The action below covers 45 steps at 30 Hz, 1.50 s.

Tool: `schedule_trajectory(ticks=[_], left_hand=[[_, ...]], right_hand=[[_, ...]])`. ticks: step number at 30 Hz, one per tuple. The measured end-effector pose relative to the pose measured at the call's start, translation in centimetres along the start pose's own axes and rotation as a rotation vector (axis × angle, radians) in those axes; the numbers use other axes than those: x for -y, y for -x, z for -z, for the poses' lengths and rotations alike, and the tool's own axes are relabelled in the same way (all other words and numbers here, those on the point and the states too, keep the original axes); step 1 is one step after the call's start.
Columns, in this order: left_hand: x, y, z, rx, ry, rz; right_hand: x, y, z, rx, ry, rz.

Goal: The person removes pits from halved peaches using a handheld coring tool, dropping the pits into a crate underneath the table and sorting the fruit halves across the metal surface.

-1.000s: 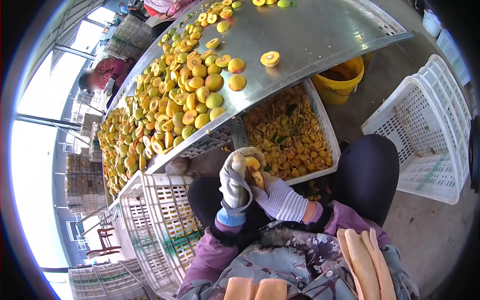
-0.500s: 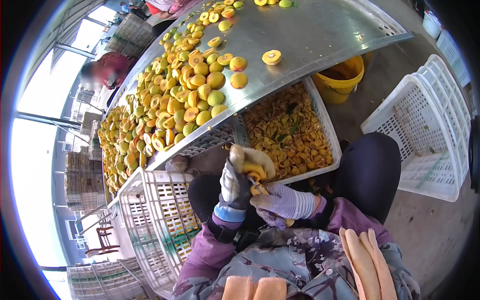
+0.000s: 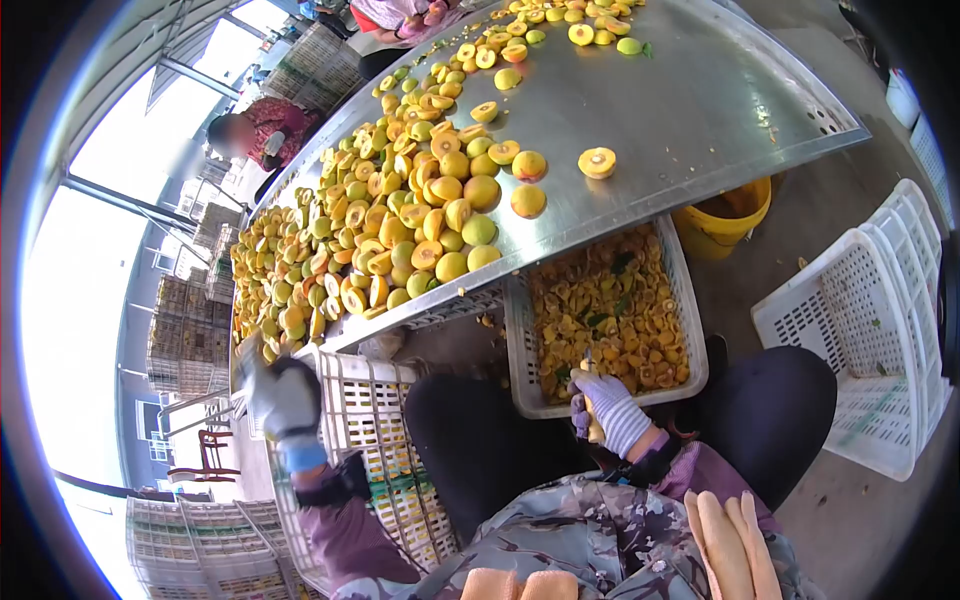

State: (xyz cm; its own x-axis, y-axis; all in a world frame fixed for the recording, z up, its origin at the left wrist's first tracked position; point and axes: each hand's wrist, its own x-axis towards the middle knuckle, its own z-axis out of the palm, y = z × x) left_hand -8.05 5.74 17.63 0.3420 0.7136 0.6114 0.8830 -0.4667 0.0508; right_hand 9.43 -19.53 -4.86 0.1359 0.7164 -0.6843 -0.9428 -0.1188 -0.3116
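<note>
My right hand (image 3: 612, 408), in a striped glove, is closed around the pale handle of a small pitting tool (image 3: 594, 422). Its thin metal tip points up over a white crate (image 3: 525, 385) filled with yellow-orange fruit scraps (image 3: 610, 300). My left hand (image 3: 282, 395), in a white and grey glove, is at the left above a tall white crate (image 3: 375, 400), near the table's edge. Motion smears its fingers, so I cannot tell whether they hold anything. Halved yellow peaches (image 3: 425, 255) lie heaped on the metal table (image 3: 680, 110), close to that hand.
A yellow bucket (image 3: 715, 235) stands under the table's right end. Stacked white crates (image 3: 870, 330) are at my right. Across the table is a person in a red patterned top (image 3: 270, 125); another person's hands (image 3: 425, 20) show at the top. Crate stacks (image 3: 185, 335) stand far left.
My left hand has moved away from my right hand to the left, towards the tall crate. The peach piece between my hands is no longer there. My right hand keeps the tool, and the view has shifted.
</note>
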Motion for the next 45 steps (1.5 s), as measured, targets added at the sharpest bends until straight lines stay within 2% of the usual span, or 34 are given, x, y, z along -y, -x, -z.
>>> schedule_trajectory(ticks=[2,3,4,5,7,9,12,13,15,16,17,18,19,20,21,23,27,29,31,33,35,37,38,39,41,42,43,45], left_hand=[[-3.4,-1.0,-4.9,0.17,0.112,-0.231],[-7.7,-1.4,-5.9,0.391,0.135,-0.147],[-9.9,-1.8,-8.4,0.497,0.193,-0.232],[-12.2,-2.3,-10.9,0.638,0.058,-0.247],[-14.9,-3.1,-16.1,0.851,0.009,-0.367],[-17.4,-3.2,-19.0,0.957,-0.2,-0.439],[-18.6,-3.4,-20.1,1.022,-0.274,-0.523],[-18.4,-3.2,-19.9,1.028,-0.279,-0.522],[-17.4,-3.6,-18.9,0.989,-0.009,-0.455],[-14.9,-3.4,-20.7,0.894,0.23,-0.38],[-13.1,-2.8,-21.2,1.039,0.739,-0.111],[-12.6,-1.4,-19.1,1.038,1.122,0.03],[-12.2,0.2,-16.9,1.005,1.504,0.182],[-11.6,1.7,-15.9,1.0,1.501,0.189],[-11.0,3.1,-15.1,1.061,1.682,0.236],[-10.8,6.6,-13.5,1.144,1.941,0.386],[-11.1,11.4,-11.2,1.21,1.994,0.405],[-11.2,12.8,-10.4,1.134,1.917,0.354],[-11.4,13.6,-9.3,1.145,1.956,0.345],[-11.3,13.8,-8.4,1.144,1.691,0.117],[-11.7,14.1,-7.7,1.225,1.79,0.092],[-12.0,14.9,-7.2,1.09,1.75,0.069],[-12.2,15.0,-7.0,1.146,1.83,0.178],[-12.3,15.3,-7.2,1.145,1.83,0.179],[-12.5,15.8,-7.6,1.037,1.742,0.193],[-13.2,16.2,-6.5,0.897,1.691,0.106],[-13.3,16.3,-6.6,0.898,1.69,0.105],[-13.7,16.3,-6.7,0.739,1.592,-0.005]], right_hand=[[0.4,0.3,0.1,-0.015,0.014,0.015],[0.8,0.8,0.0,-0.031,0.025,0.022],[1.3,1.4,-0.2,-0.029,-0.02,0.032],[1.5,1.5,-0.3,-0.036,-0.023,0.037],[1.7,1.7,-0.4,-0.045,0.039,0.138],[1.5,1.3,-0.1,-0.044,0.033,0.214],[2.0,2.2,-0.6,-0.013,0.094,0.199],[1.9,2.1,-0.6,-0.013,0.091,0.192],[1.9,2.0,-0.7,0.002,0.187,0.247],[1.8,2.1,-0.8,0.005,0.186,0.248],[1.7,2.1,-0.9,-0.001,0.352,0.407],[1.5,2.2,-1.0,-0.007,0.518,0.562],[1.5,2.5,-1.2,-0.003,0.519,0.559],[1.6,2.9,-1.6,-0.056,0.739,0.808],[1.7,3.5,-2.0,-0.11,0.957,1.057],[1.6,4.3,-2.9,-0.1,0.986,1.033],[0.4,4.4,-3.4,-0.134,1.073,1.042],[0.0,4.2,-3.4,-0.172,1.17,1.054],[0.1,4.6,-3.6,-0.186,1.203,1.052],[0.0,4.5,-3.5,-0.201,1.253,1.026],[-0.3,4.5,-3.5,-0.193,1.277,1.005],[-0.4,4.9,-3.8,-0.188,1.274,0.912],[-0.7,4.7,-3.8,-0.188,1.274,0.913],[-1.2,4.4,-3.6,-0.186,1.267,0.932],[-1.6,4.3,-3.7,-0.182,1.258,0.949],[-1.5,4.6,-4.0,-0.19,1.272,0.893],[-1.5,4.7,-4.2,-0.2,1.285,0.839],[-1.8,4.3,-4.0,-0.174,1.257,0.864]])
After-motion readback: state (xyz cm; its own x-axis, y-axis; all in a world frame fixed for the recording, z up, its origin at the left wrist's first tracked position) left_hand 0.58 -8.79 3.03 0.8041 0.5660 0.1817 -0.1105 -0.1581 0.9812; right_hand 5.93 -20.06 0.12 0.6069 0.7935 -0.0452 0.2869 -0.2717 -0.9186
